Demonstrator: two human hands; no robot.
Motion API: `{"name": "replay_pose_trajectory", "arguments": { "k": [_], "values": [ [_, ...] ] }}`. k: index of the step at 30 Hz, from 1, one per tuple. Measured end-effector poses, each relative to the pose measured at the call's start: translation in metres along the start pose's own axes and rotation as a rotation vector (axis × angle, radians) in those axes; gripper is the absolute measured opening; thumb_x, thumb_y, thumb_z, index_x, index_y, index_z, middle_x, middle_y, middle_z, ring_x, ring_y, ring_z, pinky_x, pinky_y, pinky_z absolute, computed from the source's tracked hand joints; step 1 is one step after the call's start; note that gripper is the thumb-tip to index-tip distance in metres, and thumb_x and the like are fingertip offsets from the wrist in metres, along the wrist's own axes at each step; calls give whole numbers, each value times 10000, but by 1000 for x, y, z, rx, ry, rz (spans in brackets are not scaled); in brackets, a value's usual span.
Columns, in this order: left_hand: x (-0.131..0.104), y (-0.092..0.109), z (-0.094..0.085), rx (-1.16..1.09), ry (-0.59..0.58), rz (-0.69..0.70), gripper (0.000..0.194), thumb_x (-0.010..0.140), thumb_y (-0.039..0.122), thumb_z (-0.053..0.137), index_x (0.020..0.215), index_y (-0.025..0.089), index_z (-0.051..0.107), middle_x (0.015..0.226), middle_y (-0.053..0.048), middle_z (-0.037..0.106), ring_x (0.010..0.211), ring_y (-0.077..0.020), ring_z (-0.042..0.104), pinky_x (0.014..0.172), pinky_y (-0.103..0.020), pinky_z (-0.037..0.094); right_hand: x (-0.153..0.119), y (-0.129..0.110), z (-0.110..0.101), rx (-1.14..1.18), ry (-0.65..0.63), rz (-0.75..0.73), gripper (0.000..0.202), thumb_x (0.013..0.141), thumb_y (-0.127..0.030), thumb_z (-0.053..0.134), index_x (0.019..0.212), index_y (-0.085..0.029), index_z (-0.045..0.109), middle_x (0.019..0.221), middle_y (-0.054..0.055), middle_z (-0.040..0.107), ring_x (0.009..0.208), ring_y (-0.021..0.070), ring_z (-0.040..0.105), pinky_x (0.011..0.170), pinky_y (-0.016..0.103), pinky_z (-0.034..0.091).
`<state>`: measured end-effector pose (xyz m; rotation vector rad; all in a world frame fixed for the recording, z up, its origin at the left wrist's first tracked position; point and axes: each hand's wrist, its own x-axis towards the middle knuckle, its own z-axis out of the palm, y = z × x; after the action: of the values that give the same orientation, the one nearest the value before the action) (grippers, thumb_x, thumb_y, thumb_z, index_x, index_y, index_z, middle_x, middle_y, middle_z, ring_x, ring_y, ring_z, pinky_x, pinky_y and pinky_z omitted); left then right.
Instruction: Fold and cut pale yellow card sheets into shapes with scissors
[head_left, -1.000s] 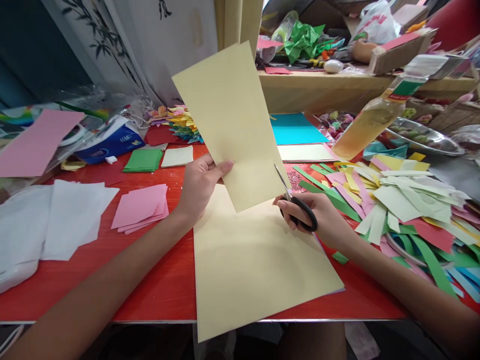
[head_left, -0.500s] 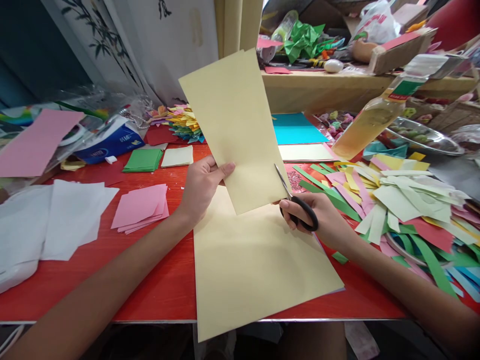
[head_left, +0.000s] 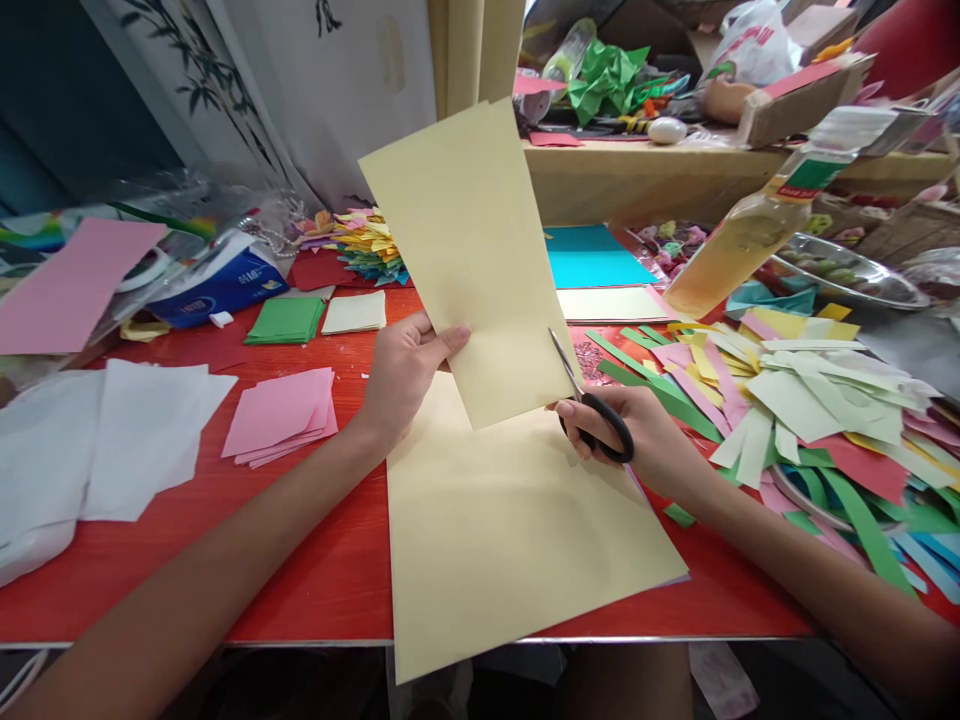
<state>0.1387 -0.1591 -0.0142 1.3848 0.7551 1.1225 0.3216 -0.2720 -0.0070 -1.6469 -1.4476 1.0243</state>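
My left hand [head_left: 409,375] pinches the left edge of a pale yellow sheet of paper [head_left: 480,250], thumb in front and fingers behind. The sheet is held up at a tilt and looks folded double at its top edge. Black-handled scissors [head_left: 611,425] are in my right hand [head_left: 637,430], closed around the handles. Their blades reach over the lower right edge of the sheet, one blade showing in front; the other is hidden behind the paper. A larger pale yellow sheet [head_left: 517,560] lies beneath both hands and overhangs the front table edge.
Paper strips and offcuts [head_left: 832,400] are heaped at the right, near a leaning bottle [head_left: 739,240]. Pink squares [head_left: 281,415], green squares [head_left: 285,320] and white sheets [head_left: 146,430] lie on the red table [head_left: 300,560] at the left. Blue paper [head_left: 596,257] lies behind.
Almost nothing differs. My right hand and the scissors have shifted very slightly to the left; the held sheet and my left hand stay in place.
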Motion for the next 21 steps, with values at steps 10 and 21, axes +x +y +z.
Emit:
{"name": "replay_pose_trajectory", "arguments": {
  "k": [10,21],
  "values": [
    [0,1,1,9,16,-11,262,689,334,677,897,174,675,893,-44,699,818,-194,639,705,-315,532,0,3,0,-7,-8,-19,440,796,-517,521,512,-188,451,476,-17,470,450,85,351,460,253,256],
    [1,0,0,7,-2,-5,249,704,318,667,905,172,676,899,-41,698,814,-190,637,694,-304,535,0,2,0,-5,-4,-16,431,806,-502,518,517,-189,453,487,-15,491,464,89,367,478,256,269]
  ]
}}
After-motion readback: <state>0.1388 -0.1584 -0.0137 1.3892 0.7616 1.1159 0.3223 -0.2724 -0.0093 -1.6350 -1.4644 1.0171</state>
